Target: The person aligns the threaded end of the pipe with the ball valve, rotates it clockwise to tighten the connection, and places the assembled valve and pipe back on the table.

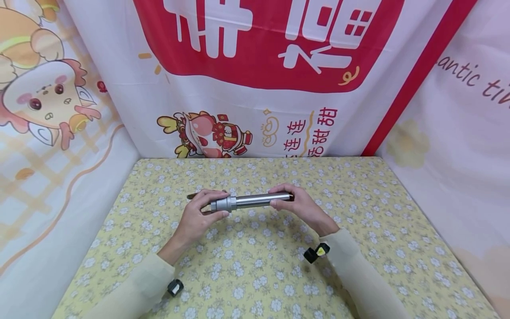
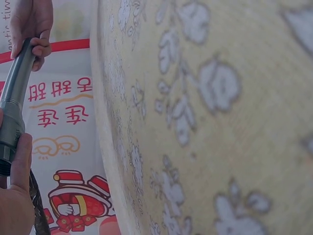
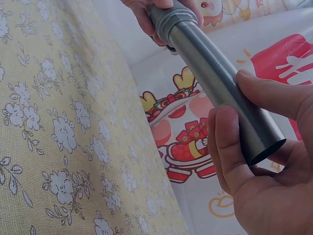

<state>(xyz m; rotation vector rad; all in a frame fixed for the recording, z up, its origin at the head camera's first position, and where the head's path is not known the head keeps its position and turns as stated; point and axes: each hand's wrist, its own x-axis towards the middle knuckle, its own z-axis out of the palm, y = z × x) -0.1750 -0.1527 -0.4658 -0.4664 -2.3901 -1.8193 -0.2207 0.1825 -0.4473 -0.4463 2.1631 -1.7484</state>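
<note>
A brushed-metal tube (image 1: 260,200) with a grey threaded fitting (image 1: 224,204) on its left end is held between both hands, lying almost level in the head view. My left hand (image 1: 201,217) grips the fitting between thumb and fingers. Around the tube's right end curl the thumb and fingers of my right hand (image 1: 296,206); the right wrist view shows that tube end (image 3: 266,147) as an open, hollow mouth. A dark, wrinkled strip (image 2: 38,205) shows beside the left hand, partly hidden; whether it joins the fitting I cannot tell.
A flowered yellow cloth (image 1: 247,274) covers the table beneath the hands. Printed white-and-red fabric (image 1: 255,84) hangs behind it, with more printed sheets at the left (image 1: 91,177) and right (image 1: 438,146). Black devices are strapped to both wrists.
</note>
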